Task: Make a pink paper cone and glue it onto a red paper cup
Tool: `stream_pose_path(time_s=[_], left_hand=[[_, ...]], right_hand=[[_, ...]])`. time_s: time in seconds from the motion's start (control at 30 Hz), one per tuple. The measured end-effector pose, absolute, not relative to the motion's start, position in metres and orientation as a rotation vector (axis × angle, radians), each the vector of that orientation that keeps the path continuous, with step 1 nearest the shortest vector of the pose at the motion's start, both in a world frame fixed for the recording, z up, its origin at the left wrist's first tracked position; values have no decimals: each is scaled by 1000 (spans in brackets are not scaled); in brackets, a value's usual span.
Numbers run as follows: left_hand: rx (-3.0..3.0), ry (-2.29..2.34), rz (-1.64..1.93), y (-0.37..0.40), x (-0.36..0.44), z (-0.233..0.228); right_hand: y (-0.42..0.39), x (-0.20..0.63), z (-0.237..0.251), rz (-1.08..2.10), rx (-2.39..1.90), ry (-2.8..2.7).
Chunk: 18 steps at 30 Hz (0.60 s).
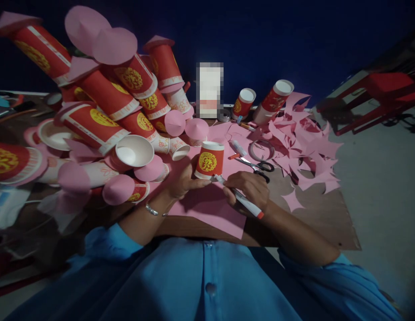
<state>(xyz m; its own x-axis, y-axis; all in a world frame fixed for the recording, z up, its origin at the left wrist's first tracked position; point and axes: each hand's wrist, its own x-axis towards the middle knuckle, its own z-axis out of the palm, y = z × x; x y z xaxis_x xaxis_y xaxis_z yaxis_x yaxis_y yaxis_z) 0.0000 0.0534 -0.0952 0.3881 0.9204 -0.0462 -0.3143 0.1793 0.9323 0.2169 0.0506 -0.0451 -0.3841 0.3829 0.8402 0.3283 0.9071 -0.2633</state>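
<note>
- Left hand (pixel 182 180) grip closed around a red paper cup (pixel 209 160), upright, mouth up, standing on the pink paper sheet (pixel 207 207) on the table (pixel 324 214).
- Right hand (pixel 249 189) grip closed on a white marker (pixel 242 198); long axis runs from the red cap at lower right up-left to the tip.
- Marker tip touches the cup's base rim on its right side; cup lies just left of and above the right hand.
- Scissors (pixel 259 167) lie just beyond the right hand.

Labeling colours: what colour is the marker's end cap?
Red-orange, on the white marker in the right hand; head view.
</note>
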Motion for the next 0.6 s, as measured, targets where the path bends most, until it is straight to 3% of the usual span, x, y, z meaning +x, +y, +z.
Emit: stream_pose_path(time_s=[0.6], left_hand=[[1018,730,972,53,0,-92]], right_hand=[[51,218,-45,48,-523,-2005]])
